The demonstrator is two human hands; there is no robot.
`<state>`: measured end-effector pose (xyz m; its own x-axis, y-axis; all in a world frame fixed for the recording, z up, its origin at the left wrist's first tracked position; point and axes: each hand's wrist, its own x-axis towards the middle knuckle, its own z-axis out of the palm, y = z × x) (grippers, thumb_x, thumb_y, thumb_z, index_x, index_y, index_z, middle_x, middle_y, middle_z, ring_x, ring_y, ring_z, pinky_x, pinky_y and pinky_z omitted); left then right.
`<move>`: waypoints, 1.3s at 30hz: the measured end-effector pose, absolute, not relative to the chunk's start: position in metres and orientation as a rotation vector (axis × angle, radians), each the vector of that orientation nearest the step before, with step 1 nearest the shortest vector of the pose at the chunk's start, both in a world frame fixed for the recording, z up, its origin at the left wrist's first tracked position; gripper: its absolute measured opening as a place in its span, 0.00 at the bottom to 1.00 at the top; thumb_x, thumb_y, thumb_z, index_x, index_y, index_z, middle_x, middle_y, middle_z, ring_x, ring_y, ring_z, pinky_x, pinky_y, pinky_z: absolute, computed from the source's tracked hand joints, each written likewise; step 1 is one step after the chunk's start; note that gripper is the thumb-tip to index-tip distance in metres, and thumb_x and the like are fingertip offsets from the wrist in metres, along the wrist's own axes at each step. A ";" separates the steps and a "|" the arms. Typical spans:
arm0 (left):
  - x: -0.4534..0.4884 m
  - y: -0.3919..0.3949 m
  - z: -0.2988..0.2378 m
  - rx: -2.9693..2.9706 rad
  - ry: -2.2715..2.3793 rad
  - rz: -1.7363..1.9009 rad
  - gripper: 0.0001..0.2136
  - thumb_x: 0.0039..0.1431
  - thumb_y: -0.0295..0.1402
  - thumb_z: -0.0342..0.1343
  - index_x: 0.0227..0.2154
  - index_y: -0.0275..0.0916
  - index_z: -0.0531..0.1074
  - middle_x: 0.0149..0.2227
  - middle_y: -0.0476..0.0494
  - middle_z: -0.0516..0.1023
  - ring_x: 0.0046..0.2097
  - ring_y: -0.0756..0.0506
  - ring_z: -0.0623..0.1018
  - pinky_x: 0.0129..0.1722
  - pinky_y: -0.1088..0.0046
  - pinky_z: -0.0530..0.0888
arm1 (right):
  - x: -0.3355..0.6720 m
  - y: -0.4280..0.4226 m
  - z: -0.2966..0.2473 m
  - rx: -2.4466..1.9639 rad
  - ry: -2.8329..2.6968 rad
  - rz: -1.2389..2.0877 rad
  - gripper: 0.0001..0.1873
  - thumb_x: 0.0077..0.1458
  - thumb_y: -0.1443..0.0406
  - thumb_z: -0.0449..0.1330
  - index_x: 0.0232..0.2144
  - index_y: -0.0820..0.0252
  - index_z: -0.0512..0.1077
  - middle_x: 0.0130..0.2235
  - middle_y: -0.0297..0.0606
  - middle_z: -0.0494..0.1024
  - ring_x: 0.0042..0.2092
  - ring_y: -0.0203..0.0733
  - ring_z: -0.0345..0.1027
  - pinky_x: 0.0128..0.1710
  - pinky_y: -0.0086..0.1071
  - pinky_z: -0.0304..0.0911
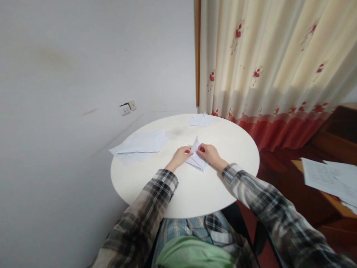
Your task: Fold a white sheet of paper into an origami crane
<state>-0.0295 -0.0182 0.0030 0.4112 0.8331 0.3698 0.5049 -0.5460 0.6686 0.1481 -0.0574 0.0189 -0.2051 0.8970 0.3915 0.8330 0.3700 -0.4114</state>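
A folded sheet of white paper lies near the middle of the round white table, with one pointed flap standing up from it. My left hand pinches the left side of this flap between thumb and fingers. From the right, my right hand is closed on the folded paper, its thumb and index finger close to the flap's base. The two hands are a short way apart. Part of the paper's right side is hidden under my right hand.
A stack of white paper overlaps the left edge of the round table. Paper scraps lie at its far side. A wall with a socket stands to the left, a flowered curtain behind. Written sheets rest on wooden furniture at right.
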 end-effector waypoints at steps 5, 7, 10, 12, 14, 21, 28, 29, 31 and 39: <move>-0.029 -0.021 0.007 2.229 1.160 0.959 0.03 0.45 0.30 0.55 0.22 0.36 0.70 0.27 0.48 0.73 0.32 0.48 0.71 0.36 0.73 0.68 | 0.151 -0.054 0.016 -1.313 -1.936 0.063 0.06 0.48 0.66 0.58 0.32 0.60 0.68 0.37 0.38 0.69 0.39 0.38 0.62 0.39 0.29 0.57; -0.029 -0.022 0.009 2.249 1.177 0.954 0.03 0.45 0.29 0.55 0.21 0.36 0.70 0.27 0.48 0.73 0.32 0.48 0.71 0.36 0.73 0.67 | 0.151 -0.050 0.013 -1.241 -1.883 0.056 0.06 0.46 0.68 0.58 0.31 0.61 0.68 0.40 0.40 0.67 0.43 0.40 0.60 0.43 0.31 0.56; -0.028 -0.024 0.010 2.242 1.192 0.960 0.02 0.44 0.28 0.55 0.21 0.35 0.71 0.27 0.47 0.73 0.33 0.48 0.72 0.36 0.74 0.67 | 0.151 -0.046 0.010 -1.171 -1.957 0.166 0.04 0.45 0.71 0.58 0.28 0.61 0.68 0.35 0.38 0.67 0.39 0.38 0.61 0.40 0.31 0.57; -0.028 -0.024 0.009 2.220 1.166 0.976 0.03 0.44 0.29 0.55 0.22 0.35 0.72 0.28 0.47 0.74 0.33 0.48 0.72 0.36 0.75 0.67 | 0.150 -0.045 0.010 -1.151 -2.018 0.229 0.04 0.45 0.72 0.57 0.27 0.62 0.68 0.30 0.35 0.67 0.34 0.36 0.61 0.37 0.30 0.57; -0.028 -0.023 0.008 2.186 1.115 0.981 0.05 0.45 0.30 0.55 0.24 0.35 0.73 0.29 0.47 0.75 0.33 0.48 0.72 0.36 0.75 0.67 | 0.149 -0.046 0.011 -1.146 -2.026 0.254 0.04 0.46 0.73 0.56 0.26 0.62 0.69 0.28 0.34 0.67 0.32 0.35 0.61 0.35 0.29 0.56; -0.029 -0.019 0.003 2.059 1.169 0.980 0.06 0.42 0.33 0.58 0.21 0.34 0.73 0.24 0.49 0.74 0.28 0.50 0.71 0.28 0.77 0.65 | 0.147 -0.051 0.014 -1.123 -2.026 0.299 0.05 0.45 0.70 0.59 0.29 0.62 0.70 0.31 0.36 0.71 0.33 0.35 0.63 0.35 0.28 0.57; -0.027 -0.025 0.006 2.088 1.096 0.969 0.07 0.42 0.34 0.58 0.22 0.34 0.74 0.25 0.48 0.75 0.30 0.49 0.72 0.30 0.77 0.66 | 0.148 -0.050 0.013 -1.104 -2.059 0.283 0.00 0.46 0.70 0.59 0.25 0.63 0.69 0.29 0.35 0.70 0.32 0.35 0.63 0.34 0.28 0.56; -0.026 -0.026 0.007 2.082 1.067 0.968 0.08 0.43 0.35 0.58 0.23 0.34 0.74 0.27 0.47 0.76 0.30 0.49 0.72 0.31 0.76 0.66 | 0.148 -0.050 0.013 -1.099 -2.054 0.277 0.00 0.46 0.70 0.58 0.25 0.63 0.69 0.29 0.35 0.70 0.32 0.35 0.63 0.34 0.28 0.56; -0.025 -0.027 0.007 2.062 1.034 0.966 0.10 0.45 0.36 0.57 0.25 0.34 0.75 0.28 0.47 0.76 0.31 0.48 0.72 0.31 0.76 0.67 | 0.148 -0.050 0.013 -1.088 -2.047 0.260 0.01 0.46 0.70 0.58 0.26 0.62 0.68 0.29 0.35 0.70 0.32 0.35 0.63 0.34 0.27 0.56; -0.024 -0.025 0.005 2.036 1.075 0.934 0.13 0.45 0.41 0.55 0.23 0.33 0.74 0.23 0.49 0.73 0.27 0.50 0.69 0.27 0.77 0.63 | 0.147 -0.054 0.017 -1.096 -2.028 0.296 0.01 0.45 0.70 0.55 0.25 0.61 0.66 0.27 0.33 0.69 0.30 0.34 0.61 0.32 0.26 0.54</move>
<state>-0.0243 -0.0250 0.0050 0.4115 0.8650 0.2873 0.4056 -0.4561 0.7921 0.1468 -0.0542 0.0166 -0.3096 0.7859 0.5353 0.6001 0.5982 -0.5311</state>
